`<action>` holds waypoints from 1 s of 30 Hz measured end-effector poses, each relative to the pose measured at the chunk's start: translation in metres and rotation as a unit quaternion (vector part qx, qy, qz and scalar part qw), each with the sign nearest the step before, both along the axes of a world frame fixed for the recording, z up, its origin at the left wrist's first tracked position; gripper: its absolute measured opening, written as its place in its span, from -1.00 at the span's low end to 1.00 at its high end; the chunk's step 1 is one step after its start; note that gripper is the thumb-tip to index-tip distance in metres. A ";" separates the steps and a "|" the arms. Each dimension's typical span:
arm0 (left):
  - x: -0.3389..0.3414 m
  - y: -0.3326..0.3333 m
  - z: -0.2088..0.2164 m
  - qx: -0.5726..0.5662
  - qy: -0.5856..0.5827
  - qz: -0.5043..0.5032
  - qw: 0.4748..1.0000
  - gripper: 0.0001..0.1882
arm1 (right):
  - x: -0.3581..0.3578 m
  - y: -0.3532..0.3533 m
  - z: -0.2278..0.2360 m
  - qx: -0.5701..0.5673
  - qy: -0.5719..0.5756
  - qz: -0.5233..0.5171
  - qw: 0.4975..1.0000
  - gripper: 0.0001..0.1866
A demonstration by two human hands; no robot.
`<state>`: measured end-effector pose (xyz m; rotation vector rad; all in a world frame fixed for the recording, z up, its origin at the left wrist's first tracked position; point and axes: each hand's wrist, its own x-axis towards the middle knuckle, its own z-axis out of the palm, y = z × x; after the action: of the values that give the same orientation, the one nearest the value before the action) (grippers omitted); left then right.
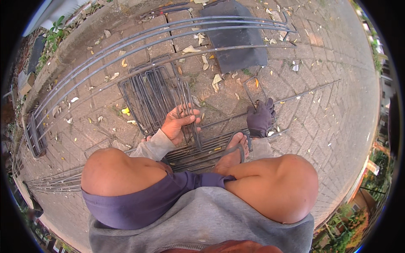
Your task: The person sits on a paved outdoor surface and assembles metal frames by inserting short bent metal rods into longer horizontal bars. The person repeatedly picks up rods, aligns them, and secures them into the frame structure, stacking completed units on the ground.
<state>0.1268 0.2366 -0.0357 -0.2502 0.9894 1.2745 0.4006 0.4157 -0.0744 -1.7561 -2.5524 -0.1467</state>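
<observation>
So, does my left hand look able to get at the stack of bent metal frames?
Probably yes: the stack lies close beside your left hand, mostly uncovered, though the rods in its grip may need setting down first.

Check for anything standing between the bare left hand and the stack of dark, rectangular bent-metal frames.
Nothing visible blocks the bare left hand from the stack of dark, rectangular bent-metal frames. The bundle of dark bent metal rods it grips is beside the stack's right edge; whether they touch is unclear.
</observation>
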 end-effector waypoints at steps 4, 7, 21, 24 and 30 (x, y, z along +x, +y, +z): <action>-0.003 -0.001 0.000 0.022 -0.030 -0.008 0.999 -0.60 | 0.022 0.028 -0.003 -0.112 -0.014 0.031 0.993 -0.70; -0.002 -0.002 -0.001 0.014 -0.031 -0.015 0.999 -0.60 | 0.009 0.030 0.004 -0.137 0.103 0.107 0.979 -0.76; -0.004 -0.005 0.003 0.074 -0.071 0.002 0.995 -0.64 | -0.094 -0.038 0.060 -0.591 0.650 -0.168 0.446 -0.77; -0.006 -0.008 0.005 0.097 -0.061 0.006 0.993 -0.64 | -0.102 -0.054 0.037 -0.615 0.627 -0.210 0.430 -0.79; -0.011 -0.013 0.008 0.091 -0.068 0.027 0.993 -0.62 | -0.112 -0.072 0.019 -0.617 0.576 -0.198 0.498 -0.80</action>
<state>0.1161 0.2233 -0.0274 -0.2200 0.7497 1.3694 0.2885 0.3433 -0.0558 -1.4103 -0.9198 2.3487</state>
